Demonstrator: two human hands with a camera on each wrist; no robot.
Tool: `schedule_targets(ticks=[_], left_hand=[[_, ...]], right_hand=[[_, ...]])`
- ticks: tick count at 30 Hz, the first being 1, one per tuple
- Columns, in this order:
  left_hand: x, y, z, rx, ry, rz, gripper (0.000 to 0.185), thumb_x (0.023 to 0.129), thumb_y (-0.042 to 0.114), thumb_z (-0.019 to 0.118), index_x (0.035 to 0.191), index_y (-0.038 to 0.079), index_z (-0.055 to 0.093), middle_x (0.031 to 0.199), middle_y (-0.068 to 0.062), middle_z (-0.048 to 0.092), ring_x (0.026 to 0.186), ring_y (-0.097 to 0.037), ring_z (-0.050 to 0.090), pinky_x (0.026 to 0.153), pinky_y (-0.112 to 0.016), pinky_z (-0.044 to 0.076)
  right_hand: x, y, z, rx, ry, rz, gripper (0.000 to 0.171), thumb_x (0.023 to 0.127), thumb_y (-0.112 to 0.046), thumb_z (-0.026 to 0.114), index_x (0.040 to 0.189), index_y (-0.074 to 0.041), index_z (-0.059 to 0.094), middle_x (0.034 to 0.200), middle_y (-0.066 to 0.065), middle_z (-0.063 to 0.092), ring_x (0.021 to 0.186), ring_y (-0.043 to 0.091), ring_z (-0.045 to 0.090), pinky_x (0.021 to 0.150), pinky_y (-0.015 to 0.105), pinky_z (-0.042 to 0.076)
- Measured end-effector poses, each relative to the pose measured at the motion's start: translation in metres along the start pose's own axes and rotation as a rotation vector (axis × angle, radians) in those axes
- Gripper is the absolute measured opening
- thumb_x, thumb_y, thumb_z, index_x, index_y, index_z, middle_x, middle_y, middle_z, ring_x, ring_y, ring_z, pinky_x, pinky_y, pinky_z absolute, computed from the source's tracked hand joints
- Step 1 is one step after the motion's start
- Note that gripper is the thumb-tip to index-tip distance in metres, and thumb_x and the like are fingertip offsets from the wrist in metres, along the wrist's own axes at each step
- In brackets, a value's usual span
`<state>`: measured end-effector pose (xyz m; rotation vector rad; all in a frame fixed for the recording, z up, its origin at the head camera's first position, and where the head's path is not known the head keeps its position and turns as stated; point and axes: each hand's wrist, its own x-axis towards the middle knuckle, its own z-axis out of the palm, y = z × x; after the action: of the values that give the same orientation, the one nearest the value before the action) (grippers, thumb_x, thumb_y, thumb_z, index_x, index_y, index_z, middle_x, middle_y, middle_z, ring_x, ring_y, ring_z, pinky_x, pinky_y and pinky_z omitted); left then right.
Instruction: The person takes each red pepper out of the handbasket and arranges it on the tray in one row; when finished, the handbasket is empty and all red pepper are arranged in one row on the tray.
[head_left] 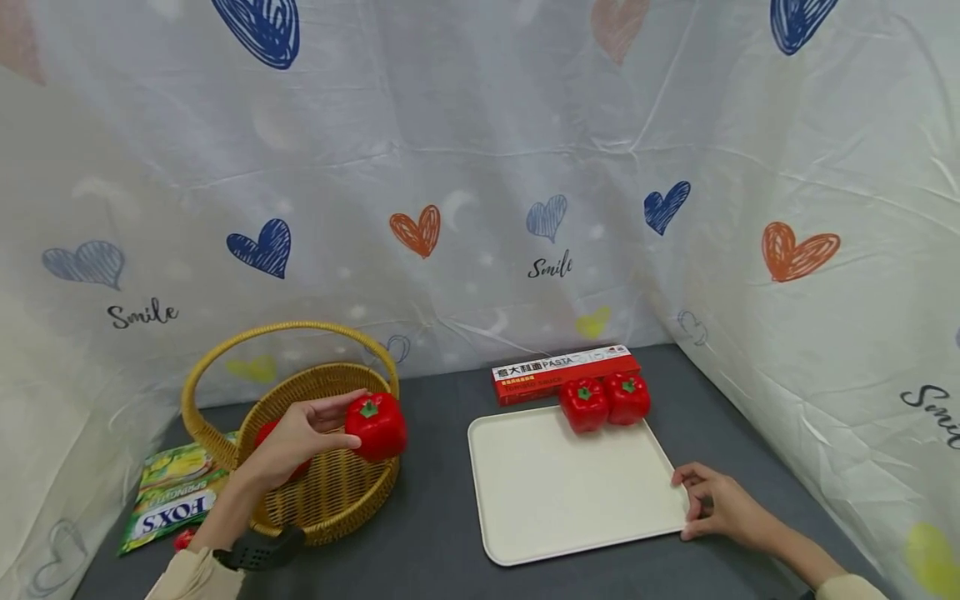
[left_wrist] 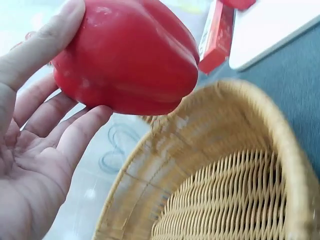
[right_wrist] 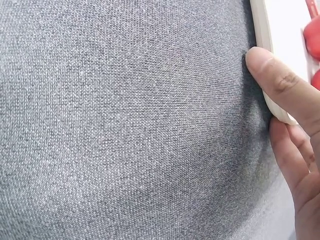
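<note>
Red bell pepper (head_left: 377,427), glossy, green stem up, held above the wicker basket (head_left: 337,492).

Left hand (head_left: 300,435) grip: thumb on top, fingertips beneath, pepper projecting past them toward the cream tray (head_left: 555,492). Right hand (head_left: 723,507) grip released, fingers resting against the tray's near right corner on the grey surface (head_left: 435,542).

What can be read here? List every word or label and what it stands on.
"Smile": printed in black script on the white heart-patterned cloth backdrop, at least twice.
"PASTA": on the long red and white cardboard box; the characters beside it and the smaller print are too small to read.
"FOXS": upside down on the green and yellow foil packet; its other print is too blurred to read.
</note>
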<state>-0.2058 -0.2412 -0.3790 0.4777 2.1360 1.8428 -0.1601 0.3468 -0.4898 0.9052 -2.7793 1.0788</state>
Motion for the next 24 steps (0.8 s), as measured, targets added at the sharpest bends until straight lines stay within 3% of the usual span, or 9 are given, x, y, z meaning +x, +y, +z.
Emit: schedule_targets(ticks=[11, 16, 24], left_hand=[[0.03, 0.001, 0.034, -0.071, -0.076, -0.003, 0.059, 0.079, 0.006, 0.067, 0.133, 0.004, 0.043, 0.128, -0.016, 0.049, 0.109, -0.025, 0.054, 0.082, -0.04, 0.048], [0.046, 0.0, 0.059, -0.046, -0.085, 0.031, 0.06, 0.076, 0.008, 0.071, 0.13, 0.002, 0.046, 0.124, -0.019, 0.052, 0.106, -0.028, 0.056, 0.08, -0.038, 0.049], [0.08, -0.011, 0.101, -0.014, -0.074, 0.032, 0.063, 0.071, 0.012, 0.076, 0.127, 0.002, 0.049, 0.122, -0.017, 0.054, 0.106, -0.029, 0.056, 0.082, -0.036, 0.048]], right_hand=[[0.001, -0.001, 0.0, -0.015, 0.011, -0.018, 0.03, 0.059, -0.029, 0.081, 0.058, -0.017, 0.053, 0.096, 0.007, 0.051, 0.088, 0.01, 0.05, 0.062, 0.013, 0.041], [0.0, -0.002, -0.001, -0.014, 0.003, 0.006, 0.03, 0.059, -0.03, 0.08, 0.058, -0.017, 0.053, 0.097, 0.008, 0.051, 0.088, 0.01, 0.05, 0.062, 0.014, 0.042], [0.0, -0.001, -0.001, -0.014, -0.003, 0.01, 0.03, 0.059, -0.031, 0.08, 0.059, -0.017, 0.054, 0.097, 0.008, 0.051, 0.088, 0.01, 0.05, 0.062, 0.014, 0.042]])
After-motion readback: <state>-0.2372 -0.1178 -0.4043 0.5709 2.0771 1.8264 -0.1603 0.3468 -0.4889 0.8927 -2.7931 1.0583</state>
